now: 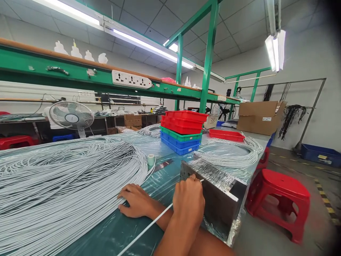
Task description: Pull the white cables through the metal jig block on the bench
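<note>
My arms are crossed, the left forearm passing over the right. My left hand (188, 195) is closed around a white cable (149, 226), its tip poking out beside a ring on one finger. That hand is against the upright dark plate of a metal fixture (220, 204), wrapped partly in clear film. Further left, my right hand (135, 201) lies palm down with thumb and fingers apart, at the edge of a large coil of light grey cables (77, 188). Whether its fingertips pinch any strand is not clear.
Stacked red, green and blue trays (181, 131) stand behind the fixture. A tape roll (151, 160) and a steel ruler (163, 165) lie near the coil. Another cable coil (231, 161) sits behind the fixture. A red stool (283, 188) stands at the right.
</note>
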The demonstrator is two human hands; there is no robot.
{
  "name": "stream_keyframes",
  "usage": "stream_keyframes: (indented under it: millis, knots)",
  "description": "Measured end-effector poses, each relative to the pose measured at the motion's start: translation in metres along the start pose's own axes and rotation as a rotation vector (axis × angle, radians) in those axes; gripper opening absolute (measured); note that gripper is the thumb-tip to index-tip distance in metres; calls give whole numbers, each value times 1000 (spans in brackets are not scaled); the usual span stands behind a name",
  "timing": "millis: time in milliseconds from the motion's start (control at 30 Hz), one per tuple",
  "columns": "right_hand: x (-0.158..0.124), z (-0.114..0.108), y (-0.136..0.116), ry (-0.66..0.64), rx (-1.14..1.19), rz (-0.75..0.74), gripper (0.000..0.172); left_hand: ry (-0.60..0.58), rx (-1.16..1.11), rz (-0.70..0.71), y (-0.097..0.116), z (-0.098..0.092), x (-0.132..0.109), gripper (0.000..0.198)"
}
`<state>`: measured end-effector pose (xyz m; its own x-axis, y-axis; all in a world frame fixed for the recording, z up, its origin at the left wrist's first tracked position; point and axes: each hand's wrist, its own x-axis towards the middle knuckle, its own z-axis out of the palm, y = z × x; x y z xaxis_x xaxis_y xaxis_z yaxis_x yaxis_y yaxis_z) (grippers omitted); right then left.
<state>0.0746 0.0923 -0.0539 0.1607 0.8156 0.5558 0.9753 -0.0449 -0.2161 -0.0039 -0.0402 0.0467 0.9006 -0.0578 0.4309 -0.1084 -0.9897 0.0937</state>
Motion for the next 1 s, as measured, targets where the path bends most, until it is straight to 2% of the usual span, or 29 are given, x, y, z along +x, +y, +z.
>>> stream_keyframes:
  millis: [167, 433, 767, 867, 1000]
  knots:
    - [1, -1, 2, -38, 35, -4, 35, -19, -6, -14, -1, 0, 1, 27]
    - [0, -2, -1, 10, 3, -4, 30, -28, -3, 0, -1, -1, 0, 30]
    - [-1, -4, -4, -14, 9, 12, 32, -20, 7, 10, -2, 2, 0, 28]
    - [-1, -10, -7, -21, 98, 46, 33, -19, 6, 0, -2, 2, 0, 26]
    - [4, -19, -23, 25, 343, 213, 24, -16, 6, 12, -1, 2, -1, 26]
